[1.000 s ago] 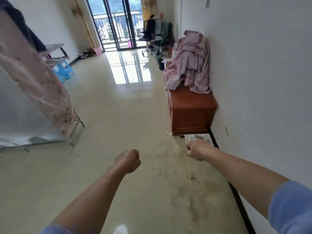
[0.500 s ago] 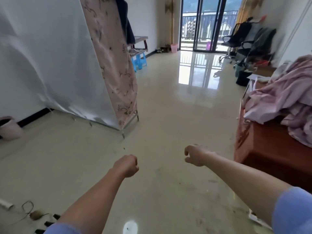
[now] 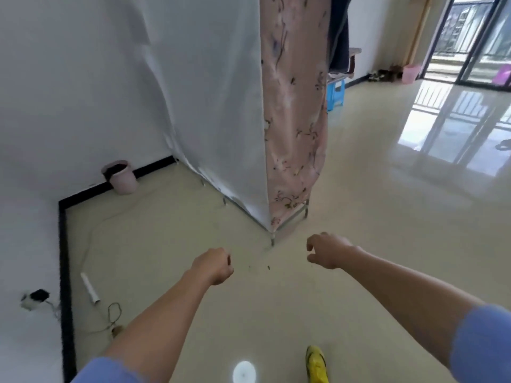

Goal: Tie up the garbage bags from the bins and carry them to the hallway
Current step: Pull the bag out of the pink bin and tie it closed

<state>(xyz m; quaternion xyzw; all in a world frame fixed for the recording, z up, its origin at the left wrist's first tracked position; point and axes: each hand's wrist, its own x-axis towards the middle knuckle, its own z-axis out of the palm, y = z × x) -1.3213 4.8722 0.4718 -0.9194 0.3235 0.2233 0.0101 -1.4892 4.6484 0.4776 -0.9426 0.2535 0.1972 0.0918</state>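
Observation:
A small pink bin point(image 3: 121, 176) lined with a dark bag stands on the floor against the white wall at the left, beside the fabric wardrobe. Far off by the balcony door a second pink bin point(image 3: 411, 73) stands near the wall. My left hand point(image 3: 214, 266) is stretched out low in front of me, curled into a fist with nothing in it. Level with it and a little to the right is my right hand point(image 3: 327, 253), its fingers loosely curled and holding nothing. Both hands are well short of the near bin.
A tall fabric wardrobe point(image 3: 290, 120) on thin metal legs stands ahead at the centre. A white tube point(image 3: 90, 288) and a cord point(image 3: 113, 316) lie by the left wall. A blue stool point(image 3: 335, 94) sits behind the wardrobe. My yellow shoe point(image 3: 316, 363) shows at the bottom. Glossy floor runs right toward the balcony door.
The view has swung left, from the wooden chest and right wall to the wardrobe and left corner. The near pink bin has come into view. Both hands stay out front, holding nothing.

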